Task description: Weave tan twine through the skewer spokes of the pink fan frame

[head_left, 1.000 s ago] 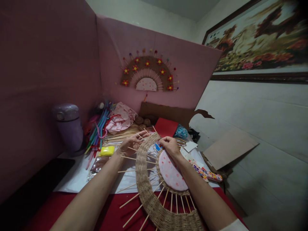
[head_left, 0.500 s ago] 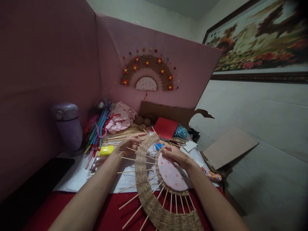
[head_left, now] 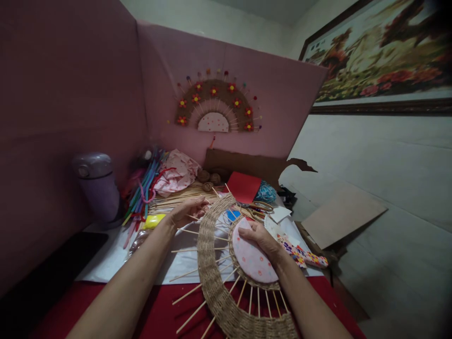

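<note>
A half-round woven fan [head_left: 208,263] of brown twine on thin wooden sticks is tilted in front of me. Its inner half-circle panel [head_left: 253,256] is covered in pink dotted cloth. My right hand [head_left: 263,238] grips this panel, thumb on top and the other fingers hidden underneath. At the fan's upper left edge, my left hand [head_left: 189,213] has its fingers bent together around a stick end, partly hidden. Bare stick tips stick out beyond the outer woven band. Behind the fan lie a blue piece [head_left: 233,215] and scissors [head_left: 263,207].
A finished fan with red flowers [head_left: 213,92] hangs on the pink board. Around the white sheet are a purple bottle [head_left: 99,188], pipe cleaners [head_left: 143,188], a yellow packet [head_left: 154,221], twine balls [head_left: 208,178], red card [head_left: 244,187] and patterned cloth [head_left: 296,249].
My right hand has slid down onto the cloth panel, its thumb now lying across it. My left hand has shifted slightly up along the fan's edge. The fan has barely moved.
</note>
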The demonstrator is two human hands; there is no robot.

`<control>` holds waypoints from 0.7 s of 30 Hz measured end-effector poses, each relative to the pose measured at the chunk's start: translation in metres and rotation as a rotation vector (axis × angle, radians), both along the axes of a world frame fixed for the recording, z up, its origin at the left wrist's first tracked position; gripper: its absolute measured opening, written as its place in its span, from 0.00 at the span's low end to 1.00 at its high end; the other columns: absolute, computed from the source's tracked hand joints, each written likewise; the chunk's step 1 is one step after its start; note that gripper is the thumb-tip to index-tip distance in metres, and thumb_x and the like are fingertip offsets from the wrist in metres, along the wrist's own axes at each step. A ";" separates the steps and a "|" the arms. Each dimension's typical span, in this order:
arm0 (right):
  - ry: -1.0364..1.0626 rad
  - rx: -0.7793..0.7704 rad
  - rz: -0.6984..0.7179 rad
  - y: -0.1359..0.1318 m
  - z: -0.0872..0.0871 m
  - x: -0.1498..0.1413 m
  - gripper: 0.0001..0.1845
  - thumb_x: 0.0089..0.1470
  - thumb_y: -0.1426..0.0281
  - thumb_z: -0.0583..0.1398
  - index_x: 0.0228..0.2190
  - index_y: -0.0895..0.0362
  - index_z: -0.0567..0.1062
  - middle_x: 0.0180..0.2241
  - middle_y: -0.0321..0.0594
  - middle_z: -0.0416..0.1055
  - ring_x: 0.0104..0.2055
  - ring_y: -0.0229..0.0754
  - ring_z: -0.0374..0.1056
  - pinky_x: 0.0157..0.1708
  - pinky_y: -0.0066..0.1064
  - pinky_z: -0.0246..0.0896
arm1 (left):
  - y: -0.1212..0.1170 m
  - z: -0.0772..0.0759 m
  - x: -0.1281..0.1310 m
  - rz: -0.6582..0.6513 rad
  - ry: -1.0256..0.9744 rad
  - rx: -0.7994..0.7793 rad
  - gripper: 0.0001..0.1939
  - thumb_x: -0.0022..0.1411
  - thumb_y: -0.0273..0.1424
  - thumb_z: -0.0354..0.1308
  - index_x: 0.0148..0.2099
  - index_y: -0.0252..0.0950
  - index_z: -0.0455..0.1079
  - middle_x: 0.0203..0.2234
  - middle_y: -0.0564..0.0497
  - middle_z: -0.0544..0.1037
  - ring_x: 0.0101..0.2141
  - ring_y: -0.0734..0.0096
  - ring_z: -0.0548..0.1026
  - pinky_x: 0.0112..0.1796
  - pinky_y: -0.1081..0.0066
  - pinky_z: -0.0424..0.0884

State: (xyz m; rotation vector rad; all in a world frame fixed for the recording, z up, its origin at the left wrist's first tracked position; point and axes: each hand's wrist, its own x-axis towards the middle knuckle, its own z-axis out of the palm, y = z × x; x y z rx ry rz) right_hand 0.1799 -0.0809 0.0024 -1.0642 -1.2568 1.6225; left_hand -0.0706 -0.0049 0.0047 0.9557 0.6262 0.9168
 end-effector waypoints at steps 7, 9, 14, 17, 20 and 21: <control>0.005 0.041 -0.061 0.002 -0.001 0.001 0.18 0.36 0.60 0.67 0.23 0.61 0.70 0.18 0.34 0.67 0.17 0.31 0.60 0.18 0.23 0.53 | 0.001 0.006 0.002 0.063 0.123 -0.008 0.21 0.52 0.44 0.59 0.31 0.27 0.74 0.20 0.49 0.70 0.20 0.82 0.65 0.15 0.83 0.53; 0.018 0.046 -0.068 0.004 -0.002 0.002 0.18 0.36 0.60 0.67 0.22 0.62 0.70 0.18 0.34 0.68 0.17 0.31 0.61 0.18 0.23 0.53 | -0.001 0.008 0.003 0.096 0.155 0.003 0.25 0.50 0.48 0.58 0.31 0.26 0.75 0.20 0.49 0.69 0.20 0.82 0.64 0.14 0.82 0.49; 0.044 0.050 -0.053 0.009 -0.010 0.004 0.19 0.37 0.60 0.66 0.25 0.62 0.71 0.20 0.37 0.70 0.19 0.33 0.64 0.20 0.24 0.55 | -0.001 0.007 0.003 0.152 0.201 0.059 0.27 0.51 0.49 0.56 0.33 0.27 0.75 0.20 0.51 0.66 0.19 0.83 0.60 0.15 0.82 0.46; 0.040 0.044 -0.042 0.011 -0.012 0.003 0.20 0.36 0.60 0.67 0.26 0.63 0.72 0.20 0.38 0.71 0.19 0.35 0.64 0.20 0.24 0.55 | 0.003 0.006 0.001 0.139 0.205 0.124 0.24 0.51 0.46 0.58 0.36 0.27 0.74 0.16 0.57 0.58 0.16 0.86 0.52 0.15 0.80 0.42; 0.050 0.063 -0.058 0.010 -0.012 0.001 0.19 0.36 0.60 0.67 0.24 0.62 0.71 0.19 0.36 0.69 0.18 0.33 0.63 0.19 0.23 0.53 | 0.004 0.006 0.000 0.134 0.212 0.185 0.20 0.48 0.41 0.61 0.35 0.26 0.73 0.15 0.59 0.55 0.16 0.85 0.49 0.16 0.78 0.40; 0.053 0.072 -0.063 0.009 -0.011 0.001 0.18 0.36 0.60 0.67 0.23 0.62 0.70 0.18 0.35 0.69 0.18 0.32 0.62 0.19 0.23 0.52 | 0.004 0.007 0.000 0.143 0.216 0.196 0.19 0.47 0.39 0.61 0.35 0.26 0.73 0.15 0.59 0.55 0.16 0.85 0.49 0.17 0.78 0.40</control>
